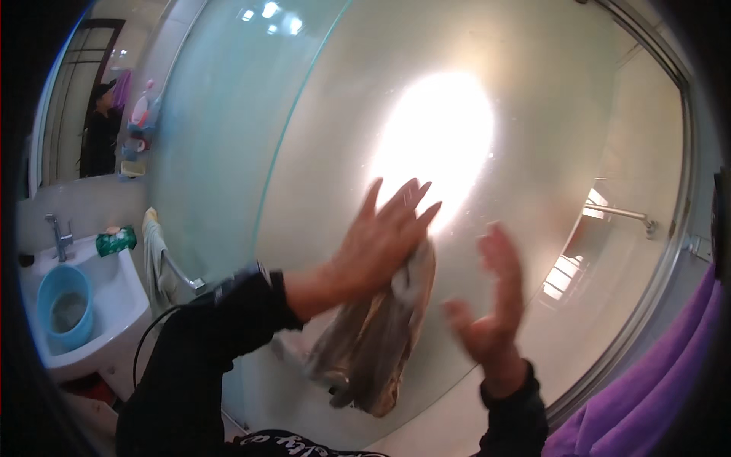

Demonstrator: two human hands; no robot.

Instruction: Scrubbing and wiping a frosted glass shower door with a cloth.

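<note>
A frosted glass shower panel fills the middle of the head view, with a bright glare on it. My left hand has its fingers spread against or just in front of the glass. A grey-brown cloth hangs beneath that palm, against the panel; how the hand holds it is partly hidden. To the right, my right hand is raised and blurred, fingers apart, with nothing in it. Both wrists come out of black sleeves.
At left stands a white washbasin with a blue bucket holding water, a tap and a green packet. A pale towel hangs on a rail. A mirror reflects a person. A purple towel hangs at right, near a metal handle.
</note>
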